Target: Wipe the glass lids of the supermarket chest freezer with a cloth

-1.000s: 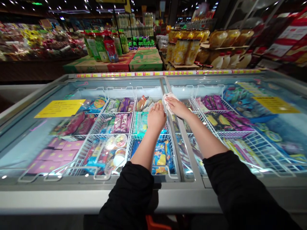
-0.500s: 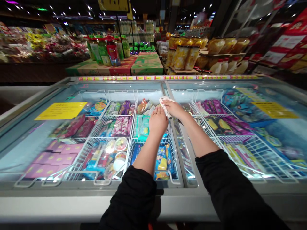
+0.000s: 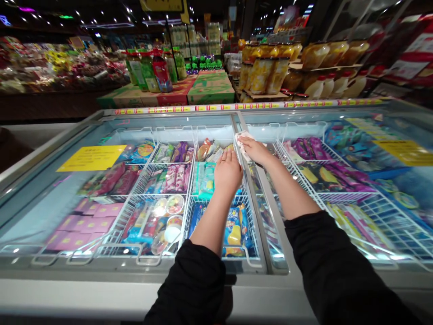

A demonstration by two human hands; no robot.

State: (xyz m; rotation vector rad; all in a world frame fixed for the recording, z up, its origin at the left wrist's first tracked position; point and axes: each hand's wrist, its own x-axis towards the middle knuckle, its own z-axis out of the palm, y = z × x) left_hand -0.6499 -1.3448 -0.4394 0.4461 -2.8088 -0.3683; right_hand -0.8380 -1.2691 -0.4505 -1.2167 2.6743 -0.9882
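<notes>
A glass-topped chest freezer (image 3: 189,269) spreads out before me. My right hand (image 3: 254,149) presses a crumpled white cloth (image 3: 244,137) onto the metal frame (image 3: 260,212) where the sliding lids meet. My left hand (image 3: 228,171) lies flat on the glass just left of the frame, fingers stretched out and nothing in it. Beneath the glass, white wire baskets (image 3: 187,194) hold wrapped ice creams, among them a teal bag (image 3: 204,178) under my left hand and blue packs (image 3: 233,228) below my forearm.
Yellow notices (image 3: 91,158) lie on the glass at both sides. A price strip (image 3: 253,106) runs along the far rim. Behind it stand green and red cartons (image 3: 211,88), juice bottles (image 3: 160,72) and jars of fruit (image 3: 262,74).
The whole view has shifted slightly, with the freezer now a little further right in the picture. My right hand and the cloth have drawn slightly away from my left hand, opening a gap.
</notes>
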